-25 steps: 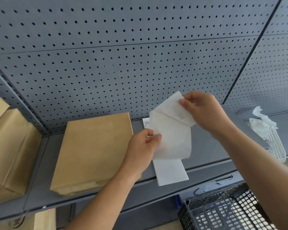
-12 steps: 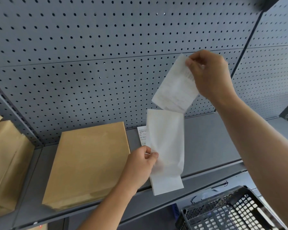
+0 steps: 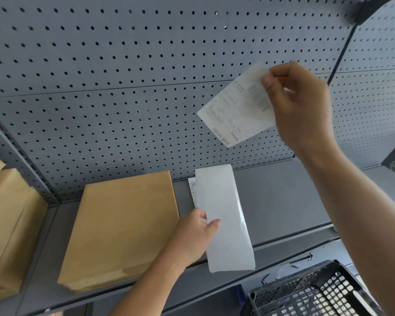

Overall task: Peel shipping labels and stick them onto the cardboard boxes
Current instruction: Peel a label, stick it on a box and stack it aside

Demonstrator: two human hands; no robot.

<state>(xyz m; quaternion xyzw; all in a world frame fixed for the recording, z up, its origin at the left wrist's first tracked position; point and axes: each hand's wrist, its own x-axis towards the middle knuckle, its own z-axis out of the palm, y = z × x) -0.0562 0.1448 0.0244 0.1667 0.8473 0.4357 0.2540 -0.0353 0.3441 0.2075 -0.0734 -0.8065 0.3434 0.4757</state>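
My right hand (image 3: 299, 103) pinches the upper corner of a printed shipping label (image 3: 236, 108), held up in front of the pegboard and fully free of its backing. My left hand (image 3: 192, 236) grips the left edge of the blank white backing strip (image 3: 224, 215), which hangs over the shelf's front edge. A flat brown cardboard box (image 3: 121, 226) lies on the grey shelf just left of my left hand. Another printed label (image 3: 192, 190) peeks out behind the strip.
More brown boxes (image 3: 7, 229) sit at the far left of the shelf (image 3: 283, 195). A grey pegboard (image 3: 123, 87) backs the shelf. A black plastic basket (image 3: 306, 290) stands below at the lower right.
My right hand has pulled the label up and away until it came completely off the backing strip. The strip now hangs straight in my left hand.
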